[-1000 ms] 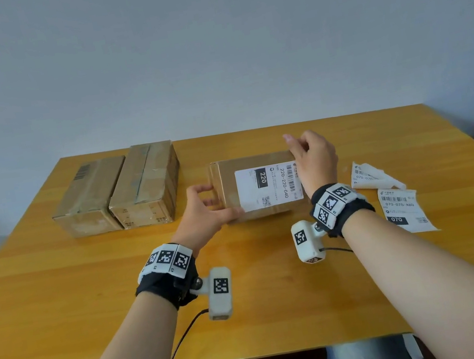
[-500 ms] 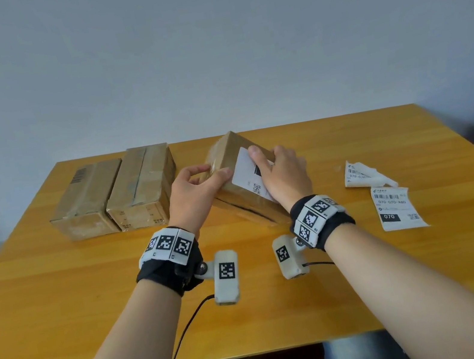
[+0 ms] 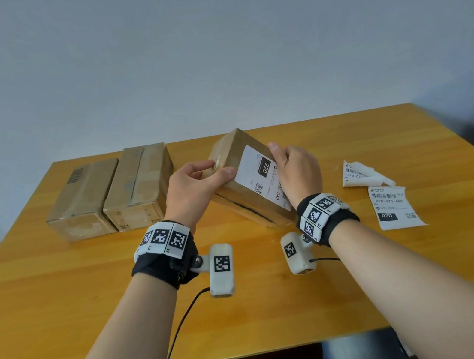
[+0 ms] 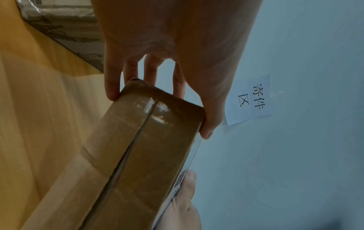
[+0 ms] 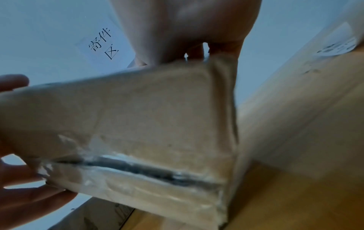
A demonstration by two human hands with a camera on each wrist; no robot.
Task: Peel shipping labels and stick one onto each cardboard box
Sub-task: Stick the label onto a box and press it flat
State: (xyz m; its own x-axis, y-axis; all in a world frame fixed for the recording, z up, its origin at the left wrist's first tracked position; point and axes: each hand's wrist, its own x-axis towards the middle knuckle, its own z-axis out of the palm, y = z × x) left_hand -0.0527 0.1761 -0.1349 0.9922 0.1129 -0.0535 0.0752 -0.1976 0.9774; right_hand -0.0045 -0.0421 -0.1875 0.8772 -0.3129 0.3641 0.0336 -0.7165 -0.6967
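I hold a brown cardboard box [image 3: 232, 151] tilted over the table's middle, its near corner low by the tabletop. A white shipping label [image 3: 259, 172] marked 220 is stuck on its upper face. My left hand [image 3: 209, 173] grips the box's far left end, thumb on top. My right hand [image 3: 287, 164] grips the right side, its fingers on the label's edge. In the left wrist view, fingers and thumb [image 4: 208, 124] clamp the taped end of the box [image 4: 141, 155]. In the right wrist view the box [image 5: 138, 116] fills the frame under my right hand [image 5: 187, 31].
Two more cardboard boxes [image 3: 84, 200] [image 3: 139, 187] lie side by side at the table's far left. At the right lie a flat label marked 070 [image 3: 393, 208] and a crumpled white backing strip [image 3: 358, 172]. The yellow wooden table [image 3: 64, 320] stands against a pale wall.
The labelled box went from standing square on to me to a diagonal tilt. Both hands came left and nearer with it, and my left hand shifted to its far end.
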